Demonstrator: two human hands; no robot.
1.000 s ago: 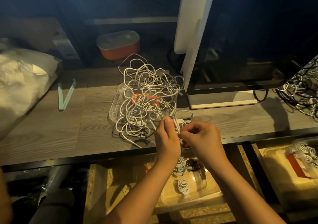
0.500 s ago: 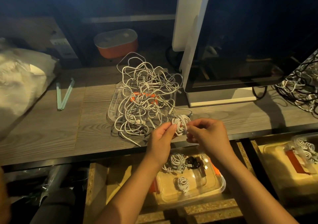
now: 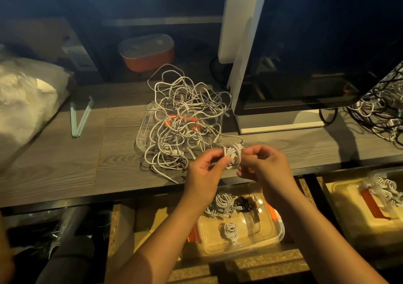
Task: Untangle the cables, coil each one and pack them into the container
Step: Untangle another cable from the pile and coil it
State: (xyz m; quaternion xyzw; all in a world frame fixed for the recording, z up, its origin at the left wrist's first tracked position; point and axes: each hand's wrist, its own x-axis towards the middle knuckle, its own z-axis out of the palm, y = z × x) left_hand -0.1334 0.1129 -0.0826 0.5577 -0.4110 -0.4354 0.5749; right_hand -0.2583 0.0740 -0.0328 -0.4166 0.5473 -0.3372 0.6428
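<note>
A small coil of white cable (image 3: 233,154) is held between both hands above the desk's front edge. My left hand (image 3: 205,172) pinches its left side and my right hand (image 3: 265,166) pinches its right side. Behind them a tangle of white cables (image 3: 185,120) lies heaped over a clear lid with an orange clip (image 3: 144,131). Below the desk, a clear container (image 3: 270,238) in an open drawer holds several white coils (image 3: 231,231) and one black coil (image 3: 243,203).
A large monitor (image 3: 316,50) stands at the right, with another cable tangle (image 3: 379,113) beyond it. An orange box with a grey lid (image 3: 147,52) sits at the back. Two pale green sticks (image 3: 80,117) and a plastic bag (image 3: 24,100) lie at the left. Another container (image 3: 353,198) sits lower right.
The hands have turned apart so the wound white coil now shows between them; one second ago it was mostly hidden behind the fingers. The view has shifted slightly.
</note>
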